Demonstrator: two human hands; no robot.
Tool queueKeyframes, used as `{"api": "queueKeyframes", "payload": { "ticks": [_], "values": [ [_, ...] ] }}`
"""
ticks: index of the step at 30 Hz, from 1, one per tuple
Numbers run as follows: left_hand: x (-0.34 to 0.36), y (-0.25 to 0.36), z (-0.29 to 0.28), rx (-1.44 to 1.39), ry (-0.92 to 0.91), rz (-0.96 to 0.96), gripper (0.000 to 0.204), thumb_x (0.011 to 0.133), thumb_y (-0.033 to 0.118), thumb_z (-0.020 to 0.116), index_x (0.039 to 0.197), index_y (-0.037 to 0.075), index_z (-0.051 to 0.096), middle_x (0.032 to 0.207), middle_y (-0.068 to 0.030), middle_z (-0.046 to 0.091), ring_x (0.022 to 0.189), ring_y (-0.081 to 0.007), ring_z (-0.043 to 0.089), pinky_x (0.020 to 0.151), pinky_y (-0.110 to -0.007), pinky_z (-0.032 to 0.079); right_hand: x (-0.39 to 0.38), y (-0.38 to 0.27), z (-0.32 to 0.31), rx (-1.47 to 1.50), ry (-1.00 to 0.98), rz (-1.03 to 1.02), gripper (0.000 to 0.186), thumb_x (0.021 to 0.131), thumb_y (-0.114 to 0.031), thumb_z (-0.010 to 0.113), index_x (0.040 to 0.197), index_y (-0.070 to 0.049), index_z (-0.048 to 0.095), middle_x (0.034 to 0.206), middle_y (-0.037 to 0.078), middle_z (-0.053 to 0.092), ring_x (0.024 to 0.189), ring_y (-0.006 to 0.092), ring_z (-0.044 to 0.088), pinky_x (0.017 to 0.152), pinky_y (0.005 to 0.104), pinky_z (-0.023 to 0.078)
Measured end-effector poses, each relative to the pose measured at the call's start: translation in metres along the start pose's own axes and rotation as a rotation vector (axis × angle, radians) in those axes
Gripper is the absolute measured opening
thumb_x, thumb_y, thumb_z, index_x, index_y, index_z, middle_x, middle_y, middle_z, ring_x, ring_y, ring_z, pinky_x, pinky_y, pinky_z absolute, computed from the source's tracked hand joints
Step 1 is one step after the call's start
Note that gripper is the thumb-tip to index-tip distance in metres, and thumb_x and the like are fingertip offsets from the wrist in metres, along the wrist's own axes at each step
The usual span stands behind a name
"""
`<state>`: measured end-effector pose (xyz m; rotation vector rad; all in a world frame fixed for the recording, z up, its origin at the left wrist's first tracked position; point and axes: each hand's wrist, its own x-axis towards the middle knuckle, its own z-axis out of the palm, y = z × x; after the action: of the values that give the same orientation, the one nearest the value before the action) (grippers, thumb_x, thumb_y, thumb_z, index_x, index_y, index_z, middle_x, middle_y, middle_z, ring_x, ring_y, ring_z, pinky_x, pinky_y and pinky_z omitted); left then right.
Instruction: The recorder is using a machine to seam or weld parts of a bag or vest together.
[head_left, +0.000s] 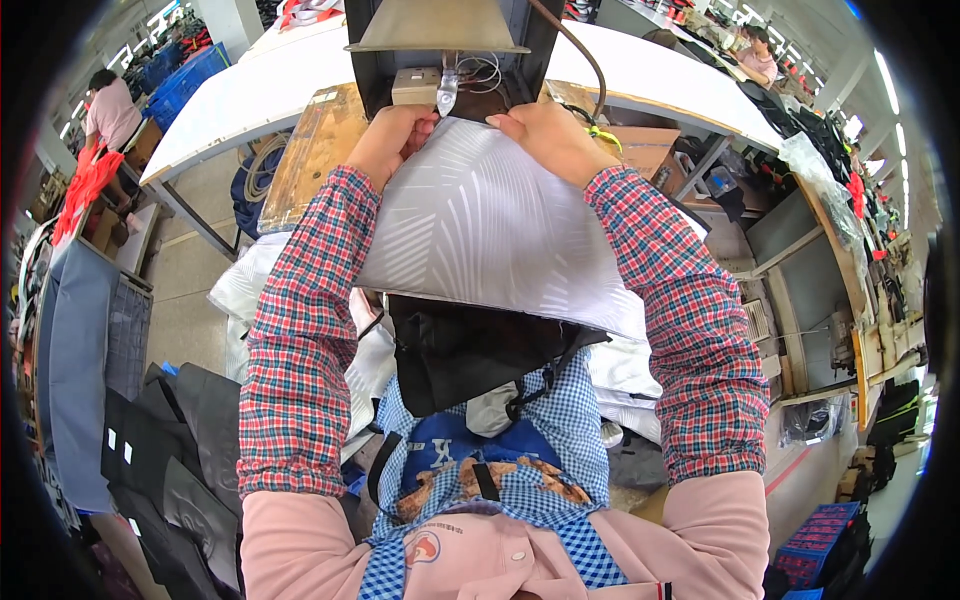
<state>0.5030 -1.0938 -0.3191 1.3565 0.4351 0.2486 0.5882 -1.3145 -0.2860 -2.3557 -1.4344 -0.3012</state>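
Note:
A silvery-white fabric piece (490,215) with a pale leaf pattern stretches between my hands, its far edge at the machine. My left hand (395,140) is closed, pinching that edge at its left corner, close beside the machine's metal foot-like part (447,92). At the right corner my right hand (558,140) grips the cloth, thumb on top and the other fingers mostly hidden. Black fabric (465,350) with a strap hangs from the near edge of the piece, over my blue checked apron (570,410).
A grey metal plate (440,28) juts over the work spot. White tables (650,90) extend on both sides, with a worn wooden board (315,160) at left. Black panels (185,440) are piled lower left. Two people sit farther off, one at left (112,110), one at right (758,60).

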Motion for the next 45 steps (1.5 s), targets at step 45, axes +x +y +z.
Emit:
{"api": "queueKeyframes", "payload": {
  "ticks": [45],
  "values": [
    [-0.292, -0.313, -0.056, 1.134, -0.189, 0.081, 0.026, 0.082, 0.020, 0.065, 0.098, -0.001, 0.064, 0.098, -0.0230, 0.064, 0.092, -0.0393, 0.061, 0.081, -0.046, 0.049, -0.342, 0.143, -0.342, -0.070, 0.460, 0.825, 0.052, 0.096, -0.045, 0.050, 0.110, 0.002, 0.067, 0.088, 0.007, 0.069, 0.082, 0.0132, 0.060, 0.079, 0.0263, 0.046]
  ]
}}
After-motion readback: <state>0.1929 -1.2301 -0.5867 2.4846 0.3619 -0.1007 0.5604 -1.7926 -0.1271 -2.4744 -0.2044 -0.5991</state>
